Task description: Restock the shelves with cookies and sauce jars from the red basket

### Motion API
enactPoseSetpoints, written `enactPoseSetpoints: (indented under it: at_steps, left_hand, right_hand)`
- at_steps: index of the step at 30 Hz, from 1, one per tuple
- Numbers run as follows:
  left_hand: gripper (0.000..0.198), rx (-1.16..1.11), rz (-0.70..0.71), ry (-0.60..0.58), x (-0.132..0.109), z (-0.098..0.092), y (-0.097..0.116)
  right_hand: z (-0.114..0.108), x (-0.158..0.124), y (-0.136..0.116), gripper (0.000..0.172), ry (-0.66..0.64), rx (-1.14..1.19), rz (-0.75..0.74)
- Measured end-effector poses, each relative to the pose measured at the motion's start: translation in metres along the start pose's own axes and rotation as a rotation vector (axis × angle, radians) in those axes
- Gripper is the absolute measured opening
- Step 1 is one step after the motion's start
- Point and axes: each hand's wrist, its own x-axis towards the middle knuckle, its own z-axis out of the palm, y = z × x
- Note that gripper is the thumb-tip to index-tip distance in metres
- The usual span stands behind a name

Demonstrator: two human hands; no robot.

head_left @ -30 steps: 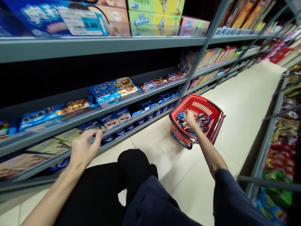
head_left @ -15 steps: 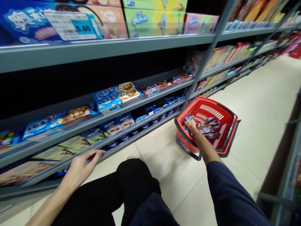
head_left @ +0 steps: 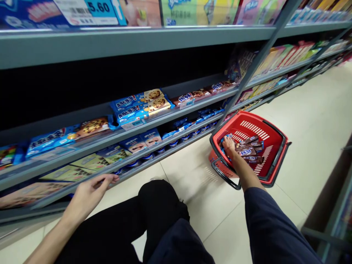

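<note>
My right hand [head_left: 228, 145] is down inside the red shopping basket [head_left: 277, 128], its fingers closed around a blue packet [head_left: 223, 149] that is mostly hidden by the hand. Beside it in the basket lie several brown cookie packets [head_left: 247, 151]. My left hand [head_left: 89, 192] hovers in front of the lower shelf with fingers curled together and nothing visible in them. Nearest to it are flat greenish boxes [head_left: 71, 171] on that shelf.
Blue cookie packets [head_left: 140, 106] and brown ones [head_left: 192, 97] lie on the middle shelf [head_left: 154, 128]. Above, boxes stand behind a price tag [head_left: 96, 13]. The basket's black handle [head_left: 225, 178] hangs on the near side. My bent knee [head_left: 159, 194] is between my arms.
The view has shifted, so the shelves sit higher and the basket a little farther right. My right hand stays in the basket at the blue packet; my left hand keeps its curled pose.
</note>
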Motion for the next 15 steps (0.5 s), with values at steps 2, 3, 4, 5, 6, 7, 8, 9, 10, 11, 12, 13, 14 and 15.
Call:
enactPoseSetpoints:
  at_steps: [2, 3, 4, 5, 6, 7, 8, 9, 10, 11, 12, 13, 14, 15]
  left_hand:
    - [0.020, 0.000, 0.000, -0.011, 0.002, -0.001, -0.001]
    - [0.020, 0.000, 0.009, -0.017, 0.003, -0.002, -0.001]
    - [0.022, -0.006, 0.021, -0.020, 0.004, -0.002, 0.001]
    - [0.023, -0.020, 0.038, -0.020, 0.005, -0.002, 0.004]
    - [0.026, -0.041, 0.056, -0.013, 0.005, -0.001, 0.008]
    - [0.029, -0.069, 0.079, -0.013, 0.003, 0.001, 0.014]
    - [0.032, -0.101, 0.108, -0.028, 0.000, 0.005, 0.022]
    - [0.037, -0.136, 0.145, -0.069, -0.006, 0.012, 0.032]
    - [0.042, -0.173, 0.187, -0.144, -0.014, 0.022, 0.043]
    - [0.048, -0.219, 0.228, -0.251, -0.024, 0.035, 0.055]
    - [0.055, -0.280, 0.262, -0.378, -0.038, 0.050, 0.068]
    - [0.061, -0.362, 0.282, -0.510, -0.053, 0.067, 0.081]
    - [0.066, -0.463, 0.284, -0.634, -0.069, 0.086, 0.094]
    - [0.070, -0.588, 0.277, -0.723, -0.085, 0.104, 0.105]
  right_hand:
    - [-0.007, -0.007, 0.007, 0.038, 0.053, 0.023, 0.023]
    - [-0.012, -0.012, 0.012, 0.034, 0.091, 0.034, 0.035]
    - [-0.018, -0.020, 0.018, 0.033, 0.132, 0.051, 0.042]
    - [-0.025, -0.029, 0.024, 0.034, 0.180, 0.070, 0.048]
    - [-0.032, -0.040, 0.031, 0.037, 0.236, 0.092, 0.054]
    - [-0.039, -0.054, 0.036, 0.040, 0.298, 0.115, 0.063]
    - [-0.047, -0.069, 0.040, 0.042, 0.358, 0.132, 0.080]
    - [-0.055, -0.086, 0.042, 0.044, 0.435, 0.160, 0.099]
    - [-0.063, -0.105, 0.041, 0.043, 0.544, 0.208, 0.110]
    - [-0.071, -0.127, 0.036, 0.041, 0.687, 0.275, 0.099]
    - [-0.079, -0.150, 0.026, 0.037, 0.853, 0.354, 0.061]
    - [-0.087, -0.176, 0.013, 0.030, 1.042, 0.440, -0.014]
    - [-0.093, -0.202, -0.005, 0.023, 1.211, 0.501, -0.124]
    - [-0.099, -0.228, -0.026, 0.021, 1.321, 0.521, -0.249]
